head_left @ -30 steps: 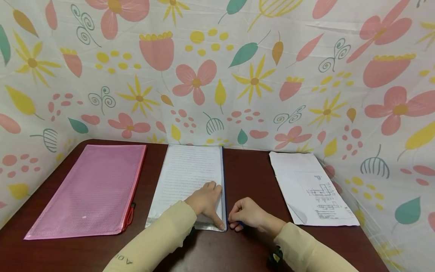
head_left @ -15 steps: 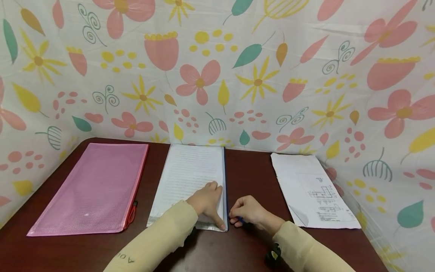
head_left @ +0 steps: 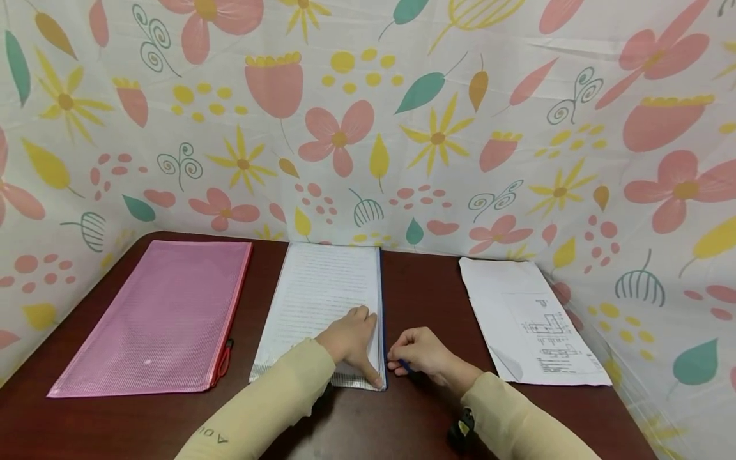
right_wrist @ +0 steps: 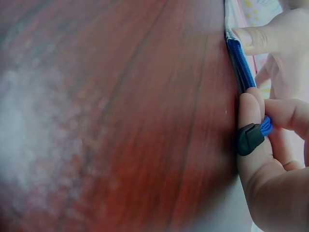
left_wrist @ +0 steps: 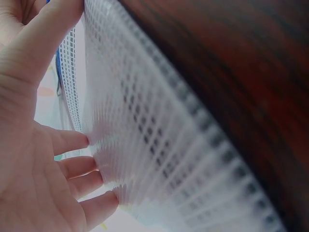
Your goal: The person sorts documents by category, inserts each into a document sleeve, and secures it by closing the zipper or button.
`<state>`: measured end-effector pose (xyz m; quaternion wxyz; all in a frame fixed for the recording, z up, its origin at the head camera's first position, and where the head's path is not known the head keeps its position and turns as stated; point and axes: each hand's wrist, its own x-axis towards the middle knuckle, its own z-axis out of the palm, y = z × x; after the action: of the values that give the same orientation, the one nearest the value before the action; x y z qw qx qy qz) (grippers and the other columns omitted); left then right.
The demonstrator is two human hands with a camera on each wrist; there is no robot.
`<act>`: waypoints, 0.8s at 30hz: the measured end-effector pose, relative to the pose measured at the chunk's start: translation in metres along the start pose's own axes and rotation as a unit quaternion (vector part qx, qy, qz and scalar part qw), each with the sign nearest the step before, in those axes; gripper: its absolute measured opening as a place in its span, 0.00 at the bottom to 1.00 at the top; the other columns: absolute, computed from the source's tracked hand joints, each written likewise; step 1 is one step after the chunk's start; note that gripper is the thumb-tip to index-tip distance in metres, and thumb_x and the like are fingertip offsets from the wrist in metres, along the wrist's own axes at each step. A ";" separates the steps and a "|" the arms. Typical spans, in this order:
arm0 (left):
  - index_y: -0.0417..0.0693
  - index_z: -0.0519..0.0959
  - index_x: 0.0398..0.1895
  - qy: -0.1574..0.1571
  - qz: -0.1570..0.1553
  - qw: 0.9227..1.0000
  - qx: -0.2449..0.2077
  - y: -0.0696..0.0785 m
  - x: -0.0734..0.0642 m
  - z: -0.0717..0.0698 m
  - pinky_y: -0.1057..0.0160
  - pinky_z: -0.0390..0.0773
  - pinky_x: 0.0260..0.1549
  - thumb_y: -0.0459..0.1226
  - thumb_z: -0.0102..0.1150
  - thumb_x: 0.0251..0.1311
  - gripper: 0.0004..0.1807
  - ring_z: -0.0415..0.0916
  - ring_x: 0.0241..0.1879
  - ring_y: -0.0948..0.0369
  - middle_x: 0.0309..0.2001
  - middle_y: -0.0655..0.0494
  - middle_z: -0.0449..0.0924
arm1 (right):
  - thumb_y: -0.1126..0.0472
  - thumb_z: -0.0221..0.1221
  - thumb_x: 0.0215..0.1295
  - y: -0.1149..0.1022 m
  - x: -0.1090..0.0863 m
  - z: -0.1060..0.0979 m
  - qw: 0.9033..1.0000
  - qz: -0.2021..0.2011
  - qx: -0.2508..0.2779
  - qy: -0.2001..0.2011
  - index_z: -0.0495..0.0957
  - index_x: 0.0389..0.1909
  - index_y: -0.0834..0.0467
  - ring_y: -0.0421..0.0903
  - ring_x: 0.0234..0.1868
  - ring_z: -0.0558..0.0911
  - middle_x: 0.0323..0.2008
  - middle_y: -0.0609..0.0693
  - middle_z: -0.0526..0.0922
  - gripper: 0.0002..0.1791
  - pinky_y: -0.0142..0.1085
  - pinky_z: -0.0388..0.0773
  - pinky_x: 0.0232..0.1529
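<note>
A clear mesh zip document bag [head_left: 316,281] with printed sheets inside lies in the middle of the table, its blue zipper [right_wrist: 245,67] along the right edge. My left hand [head_left: 352,342] presses on its near right part, fingers spread and thumb at the near corner. The left wrist view shows those fingertips [left_wrist: 111,198] touching the mesh. Beside the zipper's near end, my right hand [head_left: 422,354] pinches the zipper pull, whose blue cord [right_wrist: 266,125] and black end piece [right_wrist: 251,140] stick out between the fingers. The slider itself is hidden by the fingers.
A pink mesh zip bag [head_left: 167,306] with a red pull cord [head_left: 223,364] lies on the left. Printed paper sheets [head_left: 489,306], one near corner curled, lie at the right. A floral cloth [head_left: 368,128] closes off the table's back and sides.
My right hand has crept slightly away from me along the zipper edge, pull still pinched. My left hand keeps its place on the bag. The head view has shifted a little.
</note>
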<state>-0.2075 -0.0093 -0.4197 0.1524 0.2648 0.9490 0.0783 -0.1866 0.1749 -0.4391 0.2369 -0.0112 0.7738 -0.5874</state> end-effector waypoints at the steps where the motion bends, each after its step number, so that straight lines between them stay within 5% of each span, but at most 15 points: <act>1: 0.41 0.55 0.71 0.001 0.000 1.000 0.000 0.000 0.000 0.000 0.59 0.69 0.60 0.70 0.71 0.20 0.73 0.59 0.65 0.54 0.62 0.47 0.62 | 0.72 0.60 0.54 0.000 0.000 0.000 1.000 -0.001 0.003 0.000 0.76 0.30 0.71 0.42 0.26 0.84 0.26 0.54 0.83 0.05 0.39 0.83 0.30; 24: 0.41 0.50 0.73 -0.004 0.000 1.000 0.001 -0.001 0.000 0.001 0.58 0.65 0.64 0.70 0.71 0.21 0.75 0.52 0.70 0.53 0.70 0.45 0.54 | 0.71 0.58 0.58 -0.009 0.014 -0.001 0.999 -0.004 0.005 0.039 0.76 0.31 0.73 0.43 0.26 0.84 0.27 0.55 0.84 0.06 0.39 0.83 0.31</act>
<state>-0.2076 -0.0105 -0.4211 0.1561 0.2653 0.9484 0.0758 -0.2020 0.1692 -0.4359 0.2044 0.0094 0.7790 -0.5926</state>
